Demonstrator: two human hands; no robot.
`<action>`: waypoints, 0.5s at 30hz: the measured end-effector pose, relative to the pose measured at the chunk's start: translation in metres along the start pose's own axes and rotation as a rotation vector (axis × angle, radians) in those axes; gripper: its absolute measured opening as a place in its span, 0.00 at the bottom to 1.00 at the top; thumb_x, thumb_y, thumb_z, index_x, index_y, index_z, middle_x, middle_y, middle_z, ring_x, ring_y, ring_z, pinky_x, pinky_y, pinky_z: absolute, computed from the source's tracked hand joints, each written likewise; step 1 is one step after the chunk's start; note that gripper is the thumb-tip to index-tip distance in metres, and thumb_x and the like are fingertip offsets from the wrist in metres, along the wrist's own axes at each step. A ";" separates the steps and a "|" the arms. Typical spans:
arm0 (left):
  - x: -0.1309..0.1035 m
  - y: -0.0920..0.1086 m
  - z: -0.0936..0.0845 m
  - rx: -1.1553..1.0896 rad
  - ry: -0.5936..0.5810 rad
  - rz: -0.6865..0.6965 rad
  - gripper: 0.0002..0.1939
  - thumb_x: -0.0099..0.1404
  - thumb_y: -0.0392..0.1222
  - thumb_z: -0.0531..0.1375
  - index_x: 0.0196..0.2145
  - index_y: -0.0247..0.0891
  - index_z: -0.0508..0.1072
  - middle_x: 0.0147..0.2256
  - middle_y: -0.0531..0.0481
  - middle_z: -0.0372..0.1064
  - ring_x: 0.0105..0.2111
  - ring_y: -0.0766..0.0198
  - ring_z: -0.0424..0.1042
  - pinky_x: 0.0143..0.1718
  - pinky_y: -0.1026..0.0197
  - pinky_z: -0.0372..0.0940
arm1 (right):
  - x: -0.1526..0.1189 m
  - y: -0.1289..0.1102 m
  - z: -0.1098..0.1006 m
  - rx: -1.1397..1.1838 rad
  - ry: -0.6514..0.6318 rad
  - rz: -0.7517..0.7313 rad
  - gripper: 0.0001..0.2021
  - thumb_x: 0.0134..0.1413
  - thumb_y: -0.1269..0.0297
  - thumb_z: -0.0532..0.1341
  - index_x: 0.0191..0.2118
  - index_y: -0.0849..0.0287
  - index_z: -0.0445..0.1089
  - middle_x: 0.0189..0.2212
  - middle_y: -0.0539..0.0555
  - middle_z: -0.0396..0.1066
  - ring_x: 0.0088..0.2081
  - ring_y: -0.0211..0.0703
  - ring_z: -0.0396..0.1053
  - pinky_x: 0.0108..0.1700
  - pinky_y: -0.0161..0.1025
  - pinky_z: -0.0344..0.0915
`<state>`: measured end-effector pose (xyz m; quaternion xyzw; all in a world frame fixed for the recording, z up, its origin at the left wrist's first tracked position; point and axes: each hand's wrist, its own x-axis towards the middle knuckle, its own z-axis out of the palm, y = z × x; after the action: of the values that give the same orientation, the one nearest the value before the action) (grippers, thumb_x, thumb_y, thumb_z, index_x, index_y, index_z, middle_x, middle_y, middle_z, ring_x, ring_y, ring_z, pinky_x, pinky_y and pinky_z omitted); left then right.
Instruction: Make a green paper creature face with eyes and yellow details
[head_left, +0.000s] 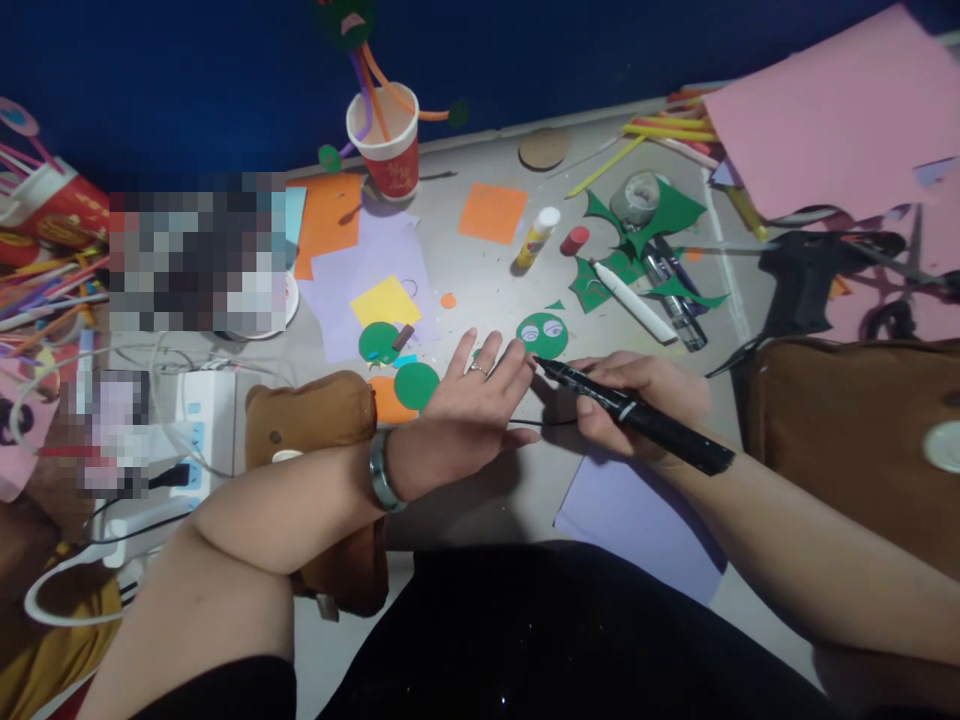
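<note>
A black marker (652, 420) is in my right hand (637, 395), its tip pointing left, close to the fingertips of my left hand (476, 405). My left hand lies palm down on the table with its fingers apart, a ring on one finger. Just beyond my hands is a green paper circle (542, 336) with two drawn eyes. Two plain green circles, one (416, 386) beside my left wrist and another (379, 343) farther back, lie near orange and yellow paper (386, 303).
A red paper cup (391, 150) holding pipe cleaners stands at the back. A glue stick (538, 238), white marker (634, 303) and green scraps lie behind my hands. At right are a black glue gun (802, 275) and pink paper (840, 120); at left, a power strip (206, 400).
</note>
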<state>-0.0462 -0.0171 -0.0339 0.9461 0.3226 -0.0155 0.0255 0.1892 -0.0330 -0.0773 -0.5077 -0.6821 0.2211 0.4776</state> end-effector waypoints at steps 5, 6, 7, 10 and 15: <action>-0.002 0.000 0.002 0.013 0.014 0.007 0.43 0.76 0.65 0.54 0.73 0.26 0.61 0.72 0.31 0.60 0.73 0.38 0.59 0.76 0.34 0.49 | 0.005 -0.002 0.000 -0.073 -0.006 -0.089 0.10 0.51 0.54 0.70 0.35 0.47 0.70 0.28 0.50 0.80 0.29 0.51 0.80 0.27 0.46 0.75; -0.002 -0.001 0.003 0.013 0.015 0.006 0.43 0.76 0.65 0.54 0.73 0.26 0.60 0.73 0.31 0.60 0.73 0.38 0.59 0.76 0.34 0.49 | 0.005 -0.002 0.000 -0.103 0.001 -0.080 0.10 0.51 0.54 0.69 0.36 0.47 0.70 0.29 0.50 0.80 0.28 0.50 0.79 0.27 0.46 0.74; -0.002 -0.001 0.004 0.014 0.016 0.005 0.44 0.76 0.66 0.54 0.74 0.27 0.60 0.73 0.31 0.60 0.73 0.38 0.59 0.76 0.33 0.49 | 0.006 -0.002 0.000 -0.131 0.009 -0.070 0.10 0.51 0.54 0.69 0.36 0.48 0.70 0.30 0.51 0.81 0.27 0.49 0.79 0.27 0.46 0.74; -0.002 -0.001 0.006 0.017 0.019 0.006 0.44 0.76 0.67 0.53 0.74 0.27 0.59 0.73 0.32 0.60 0.73 0.38 0.59 0.76 0.33 0.49 | 0.005 -0.001 0.000 -0.198 0.014 -0.040 0.10 0.52 0.53 0.69 0.37 0.49 0.71 0.30 0.51 0.80 0.27 0.47 0.77 0.28 0.45 0.73; -0.002 -0.001 0.007 0.023 0.016 0.001 0.45 0.76 0.68 0.51 0.74 0.28 0.59 0.73 0.32 0.59 0.74 0.38 0.58 0.77 0.32 0.48 | 0.007 -0.002 0.003 -0.265 0.025 -0.026 0.11 0.55 0.50 0.68 0.36 0.49 0.71 0.27 0.51 0.79 0.26 0.47 0.75 0.27 0.45 0.71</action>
<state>-0.0484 -0.0183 -0.0407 0.9465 0.3224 -0.0119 0.0119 0.1860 -0.0271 -0.0744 -0.5602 -0.7060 0.1164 0.4174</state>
